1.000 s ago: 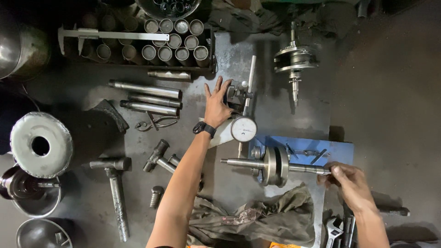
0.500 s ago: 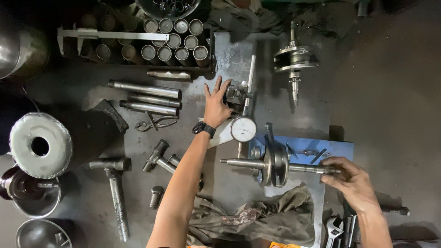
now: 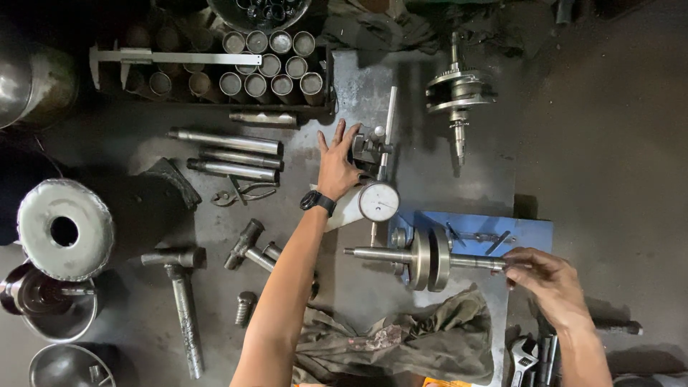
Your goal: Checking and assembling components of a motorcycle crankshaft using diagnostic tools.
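Note:
A steel crankshaft (image 3: 428, 259) lies sideways across a blue stand (image 3: 530, 231) in the lower middle. My right hand (image 3: 550, 279) pinches the right end of its shaft. A round dial gauge (image 3: 378, 202) hangs just above the crankshaft on a grey gauge stand (image 3: 373, 147). My left hand (image 3: 337, 163), a black watch on its wrist, rests flat against the base of that gauge stand with fingers spread.
A second crankshaft (image 3: 459, 92) stands at upper right. A caliper (image 3: 172, 57) lies over a rack of metal sleeves (image 3: 272, 64). Steel rods (image 3: 226, 154), pliers (image 3: 244, 192), hammers (image 3: 183, 301), round metal housings (image 3: 64, 228), a dirty rag (image 3: 401, 340) and wrenches (image 3: 534, 355) surround the work.
My right hand has shifted slightly on the crankshaft's right end, and the crank webs have turned a little. The left hand stays on the gauge stand.

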